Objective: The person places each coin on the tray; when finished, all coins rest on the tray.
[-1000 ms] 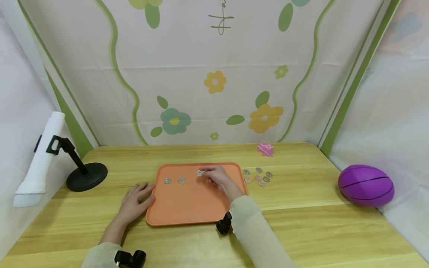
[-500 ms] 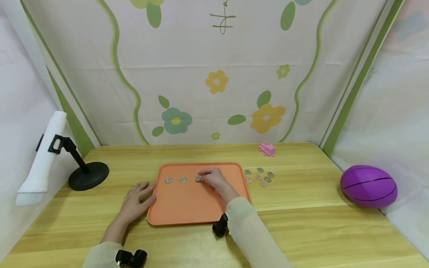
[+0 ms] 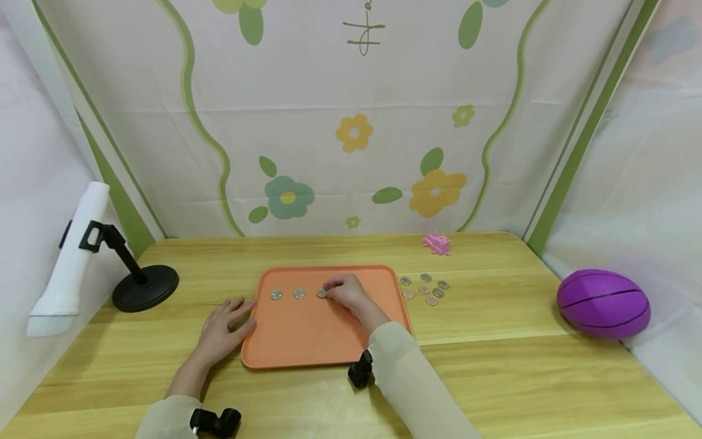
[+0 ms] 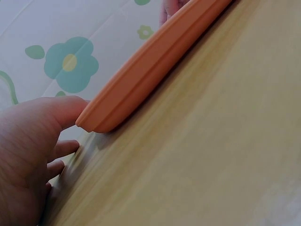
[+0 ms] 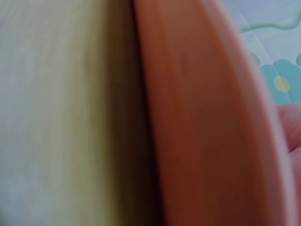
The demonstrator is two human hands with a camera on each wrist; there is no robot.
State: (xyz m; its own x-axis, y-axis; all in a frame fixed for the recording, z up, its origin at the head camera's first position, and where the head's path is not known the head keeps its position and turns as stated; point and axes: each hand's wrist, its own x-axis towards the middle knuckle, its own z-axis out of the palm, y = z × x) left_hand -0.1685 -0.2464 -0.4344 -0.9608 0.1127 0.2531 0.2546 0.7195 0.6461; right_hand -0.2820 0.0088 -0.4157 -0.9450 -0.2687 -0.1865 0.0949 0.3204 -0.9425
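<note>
My right hand [image 3: 347,292] rests inside the orange tray [image 3: 307,341], its curled fingertips pinching a small round silver coin [image 3: 321,293] that lies flat on the tray floor near the far edge. That coin is the third in a short row: two more silver coins [image 3: 287,294] lie to its left, spaced apart, so I count three on the tray. The tray is a smooth, matte plastic rectangle with rounded corners and a raised lip, sitting flat on the pale wooden desk [image 3: 493,366], whose grain runs in long streaks. My left hand [image 3: 222,329] lies flat on the desk, fingers loose and spread, holding nothing; in the left wrist view my thumb [image 4: 61,110] touches the tray's near left corner. Just right of the tray, a loose cluster of seven coins [image 3: 423,289] lies on the wood, some silver and some coppery. Behind them sits one small pink plastic toy [image 3: 436,243]. Well off to the right rests one purple ball [image 3: 603,303], slightly oval with dark grooved seams. At the far left stands one black round-based stand [image 3: 144,286] gripping a white cylindrical lamp [image 3: 68,256].
</note>
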